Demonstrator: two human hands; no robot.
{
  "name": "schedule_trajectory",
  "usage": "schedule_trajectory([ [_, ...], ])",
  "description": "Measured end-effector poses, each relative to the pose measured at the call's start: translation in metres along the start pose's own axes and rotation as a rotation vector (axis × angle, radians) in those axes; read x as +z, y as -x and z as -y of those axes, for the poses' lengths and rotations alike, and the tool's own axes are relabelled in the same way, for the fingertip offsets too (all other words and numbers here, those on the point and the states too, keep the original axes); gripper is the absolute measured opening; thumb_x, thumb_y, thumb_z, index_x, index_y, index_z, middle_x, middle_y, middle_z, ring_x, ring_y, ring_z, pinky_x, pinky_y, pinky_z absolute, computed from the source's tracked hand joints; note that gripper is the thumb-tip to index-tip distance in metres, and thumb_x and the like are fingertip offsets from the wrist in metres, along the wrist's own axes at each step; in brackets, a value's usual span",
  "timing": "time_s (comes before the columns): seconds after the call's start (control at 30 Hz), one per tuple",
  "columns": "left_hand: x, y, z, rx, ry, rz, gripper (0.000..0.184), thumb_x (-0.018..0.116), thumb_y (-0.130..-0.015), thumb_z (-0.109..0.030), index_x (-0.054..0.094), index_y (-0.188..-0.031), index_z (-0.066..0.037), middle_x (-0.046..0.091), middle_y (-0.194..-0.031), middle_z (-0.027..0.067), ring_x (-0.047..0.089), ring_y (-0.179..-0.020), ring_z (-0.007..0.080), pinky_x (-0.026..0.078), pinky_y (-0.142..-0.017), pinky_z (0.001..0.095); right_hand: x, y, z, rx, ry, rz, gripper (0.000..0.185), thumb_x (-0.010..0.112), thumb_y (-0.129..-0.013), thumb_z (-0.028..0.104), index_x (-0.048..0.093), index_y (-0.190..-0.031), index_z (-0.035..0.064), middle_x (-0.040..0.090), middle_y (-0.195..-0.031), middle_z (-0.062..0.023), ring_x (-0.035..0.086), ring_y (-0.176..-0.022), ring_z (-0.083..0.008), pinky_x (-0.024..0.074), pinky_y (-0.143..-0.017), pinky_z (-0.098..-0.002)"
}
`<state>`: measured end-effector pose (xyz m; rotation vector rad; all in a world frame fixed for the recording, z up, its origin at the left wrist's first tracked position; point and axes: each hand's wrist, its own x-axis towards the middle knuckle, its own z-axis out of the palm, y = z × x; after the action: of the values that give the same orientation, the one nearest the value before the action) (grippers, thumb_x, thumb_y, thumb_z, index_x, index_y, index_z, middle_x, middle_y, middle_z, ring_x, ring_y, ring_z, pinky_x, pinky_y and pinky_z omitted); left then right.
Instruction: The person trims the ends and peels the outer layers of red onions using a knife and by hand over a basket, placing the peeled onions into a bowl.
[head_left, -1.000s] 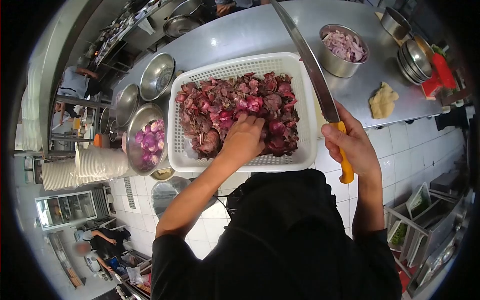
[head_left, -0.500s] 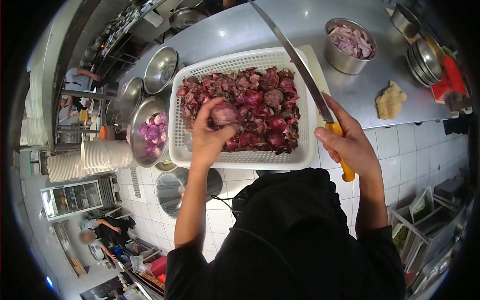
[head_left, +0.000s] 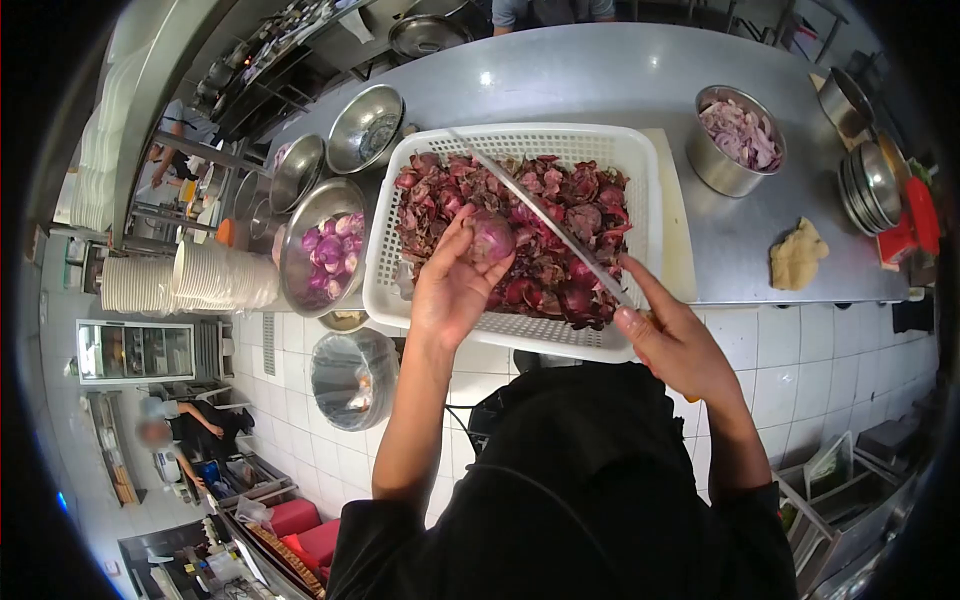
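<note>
My left hand, palm turned up, has its fingers around a red onion above the basket. In my right hand is a large knife with a long blade. Its yellow handle is mostly hidden by my fingers. The blade slants across the basket towards the upper left, to the right of the onion; whether they touch I cannot tell. Under both hands the white plastic basket holds many red onions and loose dry skins. Left of it, a steel bowl contains peeled purple onions.
A steel pot of sliced onions stands at the right, with a yellowish cloth nearby. More steel bowls are at the back left. Below the counter is a lined bin. Other people are in the kitchen.
The knife has swung from upright, right of the basket, to slanting over it. My left hand has turned palm up with the onion. The view has shifted, and a person shows at the counter's far side.
</note>
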<state>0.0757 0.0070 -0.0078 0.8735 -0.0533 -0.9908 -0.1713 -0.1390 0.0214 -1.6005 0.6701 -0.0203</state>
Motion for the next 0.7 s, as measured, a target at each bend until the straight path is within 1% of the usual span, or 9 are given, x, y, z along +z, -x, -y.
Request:
schedule_trajectory([
  [0.03,-0.001,0.0,0.001,0.019,-0.005,0.018,0.046,0.065,-0.09,-0.016,0.052,-0.135,-0.009,0.061,-0.123,0.0078,0.06,-0.113,0.0245,0.045,-0.103,0.0445,0.006,0.0,-0.005,-0.063,0.026,-0.022,0.066,0.057,-0.101,0.036,0.029,-0.155,0.0097,0.043,-0.062,0.0031,0.042,-0.057,-0.0074,0.0379,-0.055,-0.0255],
  [0.13,0.002,0.003,0.005,0.059,0.024,0.056,0.048,0.061,-0.09,-0.009,0.05,-0.136,-0.008,0.062,-0.122,0.0073,0.06,-0.113,0.0238,0.044,-0.105,0.0441,0.008,0.005,0.0,-0.108,0.133,-0.003,0.066,0.058,-0.1,0.034,0.03,-0.155,0.0085,0.042,-0.061,0.0005,0.043,-0.061,-0.0094,0.0379,-0.06,-0.0277],
  [0.17,0.003,0.004,0.005,0.071,0.04,0.065,0.048,0.06,-0.09,-0.006,0.049,-0.137,-0.008,0.062,-0.122,0.0071,0.06,-0.113,0.0234,0.044,-0.105,0.0437,0.006,0.007,0.005,-0.041,0.187,0.042,0.072,0.058,-0.098,0.042,0.029,-0.154,0.0072,0.065,-0.077,-0.0155,0.066,-0.075,-0.0268,0.0493,-0.074,-0.0341],
  [0.27,0.004,0.008,0.005,0.077,0.012,0.074,0.049,0.057,-0.088,-0.002,0.05,-0.136,-0.008,0.063,-0.116,0.0048,0.061,-0.109,0.0202,0.045,-0.104,0.0408,0.011,0.01,0.005,-0.068,0.199,0.055,0.074,0.058,-0.098,0.042,0.027,-0.154,0.006,0.067,-0.079,-0.018,0.068,-0.077,-0.0308,0.0505,-0.075,-0.0363],
  [0.37,-0.004,0.004,0.009,0.144,-0.002,0.083,0.05,0.056,-0.087,0.002,0.051,-0.135,-0.009,0.063,-0.111,0.0025,0.06,-0.104,0.0173,0.045,-0.102,0.038,0.015,0.011,0.001,-0.115,0.229,0.059,0.074,0.058,-0.098,0.043,0.028,-0.153,0.0049,0.068,-0.08,-0.0196,0.069,-0.078,-0.0352,0.051,-0.075,-0.0384],
  [0.47,0.0,0.007,0.008,0.154,-0.016,0.074,0.052,0.057,-0.086,0.004,0.051,-0.135,-0.011,0.063,-0.109,0.0009,0.06,-0.101,0.0153,0.046,-0.1,0.036,0.018,0.01,0.001,-0.127,0.265,0.07,0.073,0.058,-0.098,0.043,0.029,-0.152,0.0044,0.068,-0.08,-0.0202,0.069,-0.079,-0.0376,0.0514,-0.074,-0.0395],
  [0.57,0.002,0.012,0.008,0.175,-0.026,0.066,0.056,0.057,-0.086,0.005,0.049,-0.138,-0.014,0.063,-0.109,0.0009,0.061,-0.103,0.0166,0.048,-0.097,0.0378,0.019,0.01,0.004,-0.098,0.284,0.088,0.073,0.058,-0.097,0.044,0.03,-0.152,0.0036,0.068,-0.08,-0.021,0.069,-0.078,-0.0388,0.0515,-0.073,-0.0404],
  [0.7,0.006,0.016,0.007,0.182,-0.068,0.042,0.051,0.057,-0.087,0.004,0.05,-0.134,-0.013,0.063,-0.109,0.0036,0.062,-0.105,0.0201,0.051,-0.094,0.0427,0.022,0.009,0.0,-0.14,0.349,0.027,0.074,0.058,-0.097,0.043,0.029,-0.152,0.0021,0.067,-0.076,-0.0218,0.068,-0.075,-0.0405,0.0514,-0.069,-0.0428],
])
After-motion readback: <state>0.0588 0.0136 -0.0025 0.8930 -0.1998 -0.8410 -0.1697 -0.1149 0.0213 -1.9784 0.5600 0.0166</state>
